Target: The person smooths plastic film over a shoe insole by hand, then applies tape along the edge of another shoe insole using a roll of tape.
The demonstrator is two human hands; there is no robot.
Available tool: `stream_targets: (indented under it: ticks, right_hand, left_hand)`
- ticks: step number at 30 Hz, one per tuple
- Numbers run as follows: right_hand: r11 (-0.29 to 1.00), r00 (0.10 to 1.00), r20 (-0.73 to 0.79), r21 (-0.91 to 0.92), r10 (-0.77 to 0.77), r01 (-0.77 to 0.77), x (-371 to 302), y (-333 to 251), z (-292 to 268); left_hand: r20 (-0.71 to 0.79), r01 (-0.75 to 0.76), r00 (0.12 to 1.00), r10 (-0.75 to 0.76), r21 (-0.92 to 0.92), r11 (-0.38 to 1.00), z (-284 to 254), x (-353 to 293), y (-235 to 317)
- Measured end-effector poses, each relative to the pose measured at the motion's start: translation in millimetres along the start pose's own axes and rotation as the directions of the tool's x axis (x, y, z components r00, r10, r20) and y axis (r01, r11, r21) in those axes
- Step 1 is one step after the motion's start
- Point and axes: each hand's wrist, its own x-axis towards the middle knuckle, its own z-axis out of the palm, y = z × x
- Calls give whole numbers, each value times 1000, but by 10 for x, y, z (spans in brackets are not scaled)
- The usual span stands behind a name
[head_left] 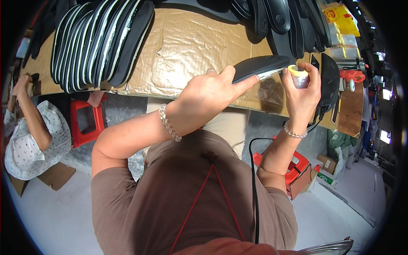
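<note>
My left hand [206, 94] is closed on a black shoe sole [260, 66], its forefinger stretched along the near edge. A pale, shiny strip [273, 74] runs along that edge toward my right hand. In my right hand [302, 97] is a roll of clear tape [300, 80] with a yellow rim, gripped between thumb and fingers. The roll is close to the right tip of the sole, above the table's near edge. Whether the strip is still joined to the roll, I cannot tell.
A leaning row of black soles with pale edges [100, 42] lies at left on the cardboard-covered table [182, 38]. More black soles [278, 17] are piled at the far right. A black cable [253, 182] hangs beside me. Another person [40, 136] sits at left by a red stool [87, 123].
</note>
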Motion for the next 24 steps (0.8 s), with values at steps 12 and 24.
stream_targets:
  ticks: [12, 24]
  right_hand:
    - [997, 1000, -5, -80, 0, 0, 41, -51, 33]
    - [994, 1000, -3, -113, 14, -14, 40, -68, 48]
  left_hand:
    - [-18, 31, 999, -31, -46, 998, 11, -5, 12]
    - [-22, 37, 999, -39, -90, 995, 2, -11, 26]
